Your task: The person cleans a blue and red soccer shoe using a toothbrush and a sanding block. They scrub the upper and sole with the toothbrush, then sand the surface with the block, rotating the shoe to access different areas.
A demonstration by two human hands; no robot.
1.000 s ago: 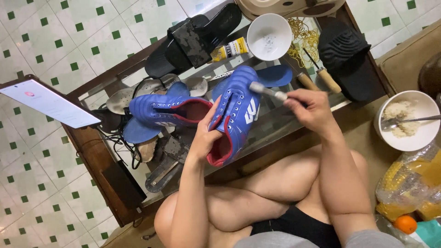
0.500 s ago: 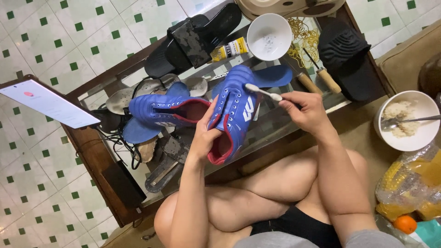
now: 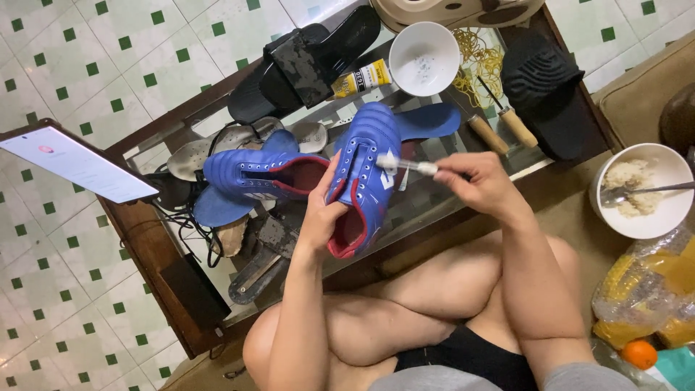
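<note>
Nearby, slippers [image 3: 311, 61] and bowl [image 3: 423, 58] crowd table [image 3: 137, 242].

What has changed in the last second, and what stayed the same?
The right hand shifted the small brush slightly along the side of the blue shoe, keeping its grip. The left hand still holds that shoe in the same place. The second blue shoe and the white bowl did not move.

Blue shoe [image 3: 365, 170], red lining; white bowl [image 3: 423, 58]; white floor tiles [image 3: 87, 65], green squares.
</note>
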